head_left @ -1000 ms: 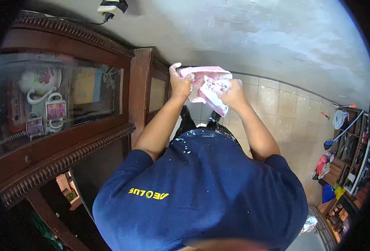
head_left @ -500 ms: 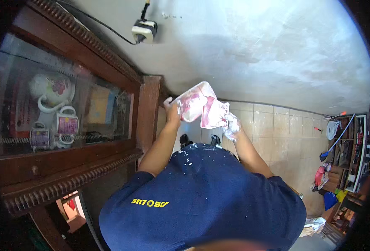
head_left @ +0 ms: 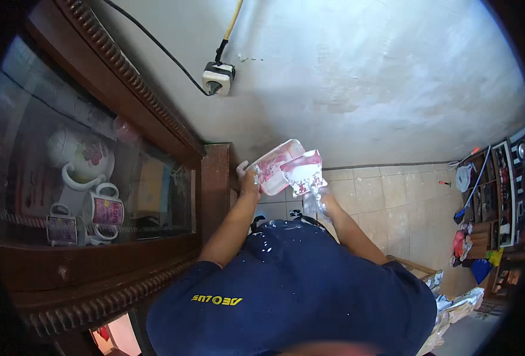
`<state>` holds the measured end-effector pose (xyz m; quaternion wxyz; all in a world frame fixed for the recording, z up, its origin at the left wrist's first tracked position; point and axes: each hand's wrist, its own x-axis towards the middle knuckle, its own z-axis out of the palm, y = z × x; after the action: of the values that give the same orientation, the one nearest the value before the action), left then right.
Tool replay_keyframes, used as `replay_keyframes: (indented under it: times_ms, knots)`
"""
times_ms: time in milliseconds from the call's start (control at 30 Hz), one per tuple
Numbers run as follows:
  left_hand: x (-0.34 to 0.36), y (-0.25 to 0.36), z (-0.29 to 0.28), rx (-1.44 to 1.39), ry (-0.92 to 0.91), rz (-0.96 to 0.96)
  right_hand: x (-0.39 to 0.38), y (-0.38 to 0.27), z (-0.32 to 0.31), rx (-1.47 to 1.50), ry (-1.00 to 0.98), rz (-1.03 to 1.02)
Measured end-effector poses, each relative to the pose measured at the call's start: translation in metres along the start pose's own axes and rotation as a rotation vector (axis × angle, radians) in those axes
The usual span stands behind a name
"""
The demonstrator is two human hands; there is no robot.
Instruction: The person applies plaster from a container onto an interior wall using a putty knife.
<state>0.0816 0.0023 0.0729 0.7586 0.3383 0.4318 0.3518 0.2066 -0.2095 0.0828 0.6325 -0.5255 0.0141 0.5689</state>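
In front of my torso, my left hand (head_left: pixel 249 181) grips a shallow rectangular plastic tub (head_left: pixel 269 167) by its left side, with fingers curled round the edge. The tub is pinkish and smeared with white paste. My right hand (head_left: pixel 322 203), coated in white, is closed on a flat, wide-bladed scraper (head_left: pixel 303 169). White paste lies over much of its pink blade, most thickly near the hand. The blade overlaps the tub's right side; whether they touch is hard to tell. The scraper's grip is hidden inside my right hand.
A grey-white plastered wall (head_left: pixel 357 89) rises ahead, carrying a socket box (head_left: pixel 218 78) with a black cable. A dark wooden glass cabinet (head_left: pixel 215 178) with mugs stands at left. Paint-spotted tiles (head_left: pixel 363 202) cover the floor. Shelves (head_left: pixel 485 196) stand far right.
The tub has tipped so its inside shows more. The scraper has turned, and white paste now shows over its blade. The whole view has shifted, bringing more wall into sight.
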Motion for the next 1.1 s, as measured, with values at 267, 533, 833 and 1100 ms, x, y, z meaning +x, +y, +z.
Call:
replay_keyframes:
  times_ms: [267,533,833,1100]
  knots:
    - [0.013,-0.01,0.001,0.0,-0.058,0.032,-0.008,0.002,0.014,0.411,-0.184,-0.086]
    - [0.057,-0.04,-0.026,-0.187,-0.22,-0.041,-0.022,-0.03,0.047,0.568,-0.371,-0.41]
    - [0.061,-0.031,-0.046,-0.251,-0.211,-0.083,-0.014,-0.068,0.068,0.4,0.026,-0.625]
    - [0.055,0.004,-0.051,-0.25,-0.274,-0.109,-0.021,-0.151,0.109,0.297,0.125,-1.051]
